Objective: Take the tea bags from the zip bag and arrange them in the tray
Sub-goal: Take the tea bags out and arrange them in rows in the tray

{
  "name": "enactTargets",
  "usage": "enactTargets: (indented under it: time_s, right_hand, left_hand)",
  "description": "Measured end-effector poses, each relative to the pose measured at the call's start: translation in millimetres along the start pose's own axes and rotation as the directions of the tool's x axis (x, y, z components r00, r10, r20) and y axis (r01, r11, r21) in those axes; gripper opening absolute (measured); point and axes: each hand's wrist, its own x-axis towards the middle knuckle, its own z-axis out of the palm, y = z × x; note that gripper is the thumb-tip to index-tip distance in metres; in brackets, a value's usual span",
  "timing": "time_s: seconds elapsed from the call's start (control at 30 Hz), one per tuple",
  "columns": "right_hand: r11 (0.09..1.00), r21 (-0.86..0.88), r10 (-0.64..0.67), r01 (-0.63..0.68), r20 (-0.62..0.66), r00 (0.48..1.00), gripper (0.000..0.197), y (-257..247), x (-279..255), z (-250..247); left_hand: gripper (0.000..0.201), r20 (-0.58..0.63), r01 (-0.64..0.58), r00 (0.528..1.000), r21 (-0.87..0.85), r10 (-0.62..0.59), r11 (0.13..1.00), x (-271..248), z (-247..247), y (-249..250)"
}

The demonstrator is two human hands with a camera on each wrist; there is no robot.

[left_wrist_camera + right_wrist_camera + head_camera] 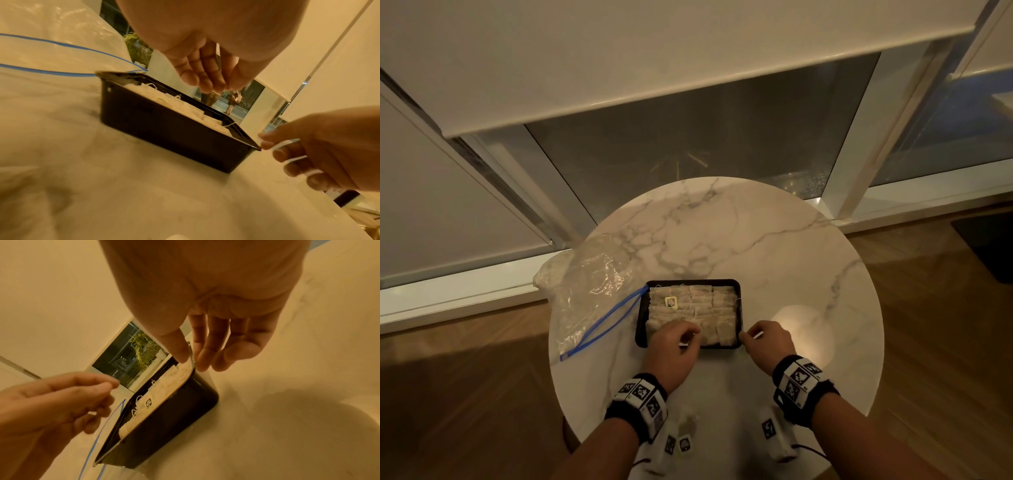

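A black tray (641, 325) sits on the table, packed with rows of pale tea bags (702, 305); one paper tag (671, 302) lies on top. The clear zip bag (592, 284) with a blue seal lies crumpled against the tray's left side, looking empty. My left hand (690, 337) hovers over the tray's near left part, fingers curled to the thumb (109, 386), nothing visible in them. My right hand (748, 337) pinches the tray's near right corner rim (192, 363), thumb inside and fingers outside. The tray wall (164, 129) and bags (185, 107) also show from the left wrist.
The round marble table (756, 240) ends close behind my wrists and on both sides, with wooden floor (945, 308) below. A window with a lowered blind (619, 68) stands behind. A bright light patch (801, 329) falls on the table right of the tray.
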Motion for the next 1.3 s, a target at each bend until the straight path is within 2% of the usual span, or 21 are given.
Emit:
enactTargets:
  time_s: [0.2,0.3,0.37,0.53,0.7,0.87,0.97,1.1,1.3]
  right_hand:
    - [0.998,0.056,-0.022,0.015,0.135,0.991,0.021,0,-28,26]
    - [0.999,-0.017,-0.030,0.034,0.228,0.973,0.020,-4,-39,46]
    - [0.999,-0.041,-0.017,0.029,0.274,0.962,0.017,-6,-46,59]
    - [0.989,-0.143,0.025,0.030,0.364,0.931,0.007,-9,-60,85]
    - [0.974,-0.224,0.101,-0.026,0.331,0.938,0.023,-7,-69,99]
    - [0.955,-0.285,0.164,-0.079,0.288,0.943,0.025,-4,-76,108]
    - [0.946,-0.308,0.183,-0.097,0.263,0.947,0.027,-3,-81,115]
    - [0.954,-0.284,0.162,-0.100,0.207,0.965,0.018,-3,-87,124]
    - [0.960,-0.267,0.139,-0.088,0.179,0.974,0.014,-3,-93,133]
  left_hand:
    - [0.005,-0.038,0.102,0.994,-0.021,-0.103,0.995,-30,-27,-31]
    - [0.004,0.039,0.175,0.984,0.047,-0.177,0.983,-42,-35,-47]
    - [0.006,0.122,0.238,0.961,0.101,-0.250,0.966,-48,-40,-55]
    - [0.012,0.232,0.290,0.912,0.213,-0.337,0.933,-62,-52,-78]
    - [0.033,0.318,0.288,0.870,0.292,-0.376,0.912,-72,-54,-96]
    - [0.047,0.433,0.256,0.813,0.335,-0.390,0.907,-78,-52,-101]
    - [0.053,0.464,0.211,0.809,0.343,-0.361,0.915,-82,-50,-101]
    - [0.053,0.485,0.129,0.820,0.362,-0.305,0.923,-85,-48,-102]
    - [0.047,0.467,0.115,0.833,0.376,-0.296,0.919,-84,-48,-99]
